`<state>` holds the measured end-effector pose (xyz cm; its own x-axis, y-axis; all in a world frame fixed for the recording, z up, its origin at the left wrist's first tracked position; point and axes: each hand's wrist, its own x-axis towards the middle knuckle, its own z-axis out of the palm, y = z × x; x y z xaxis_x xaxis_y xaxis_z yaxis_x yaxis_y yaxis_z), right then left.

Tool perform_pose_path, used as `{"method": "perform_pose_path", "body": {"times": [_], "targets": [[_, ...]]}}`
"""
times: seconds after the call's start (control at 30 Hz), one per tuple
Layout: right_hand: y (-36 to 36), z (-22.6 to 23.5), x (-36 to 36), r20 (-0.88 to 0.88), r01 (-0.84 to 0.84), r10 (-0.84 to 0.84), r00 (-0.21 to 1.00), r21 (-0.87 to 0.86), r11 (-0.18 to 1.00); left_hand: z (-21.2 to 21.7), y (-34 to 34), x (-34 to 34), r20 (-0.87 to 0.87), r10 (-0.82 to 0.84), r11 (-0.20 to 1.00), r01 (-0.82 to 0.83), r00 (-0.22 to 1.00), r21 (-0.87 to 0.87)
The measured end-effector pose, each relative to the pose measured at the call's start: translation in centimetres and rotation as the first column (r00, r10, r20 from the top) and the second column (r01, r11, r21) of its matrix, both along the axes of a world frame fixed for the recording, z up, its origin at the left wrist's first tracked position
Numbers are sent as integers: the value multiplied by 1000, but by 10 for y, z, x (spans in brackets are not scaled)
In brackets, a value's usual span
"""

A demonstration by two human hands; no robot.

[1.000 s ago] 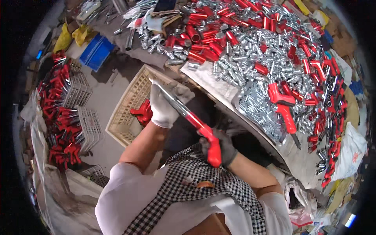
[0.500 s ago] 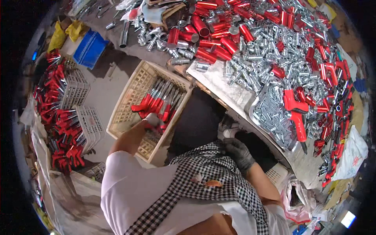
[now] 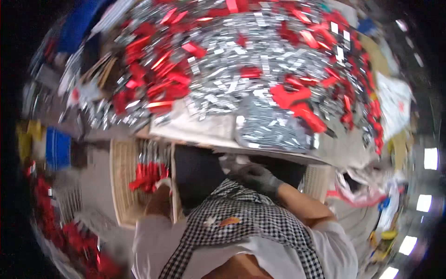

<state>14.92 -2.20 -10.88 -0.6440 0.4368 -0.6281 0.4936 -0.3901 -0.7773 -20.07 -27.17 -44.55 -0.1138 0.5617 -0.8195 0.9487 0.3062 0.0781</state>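
At the left, my left hand [image 3: 163,182] in a pale glove reaches over the near side of a cream plastic crate [image 3: 117,186]. It is beside several red-handled metal tools [image 3: 149,176] lying inside, and motion blur hides whether its fingers hold anything. My right hand [image 3: 258,176], in a grey glove, is low in front of the chequered apron [image 3: 260,221], over a dark surface [image 3: 197,174]. A pale, blurred shape lies by its fingertips, too smeared to name.
A bench ahead carries a heap of silvery metal fittings [image 3: 232,60] and red cylinders [image 3: 169,83]. A tray of small metal pins [image 3: 274,128] and a red gun-shaped tool [image 3: 299,104] are at its front. A blue bin [image 3: 57,149] stands left; a white bag [image 3: 394,104] lies right.
My view has turned right, so the bench now spans the top and the picture is blurred. My left hand has drawn back toward the crate's right side. My right hand stays before the apron.
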Motion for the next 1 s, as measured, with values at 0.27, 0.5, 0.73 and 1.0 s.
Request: {"method": "perform_pose_path", "body": {"times": [0.27,0.5,0.73,1.0], "targets": [[1,28,9,100,-246,225,969,409,879,61,5,-13,-309,486,873,-472,818,124],[18,95,37,-74,-96,206,976,703,705,224,84,10,453,503,-193,-415,736,889],[36,83,56,-240,121,141,960,816,565,447,179,117,237,-53,-187,-242,970,952],[42,92,122,-254,203,-23,967,712,672,463,275,203,74,-466,-71,-121,882,990]]}}
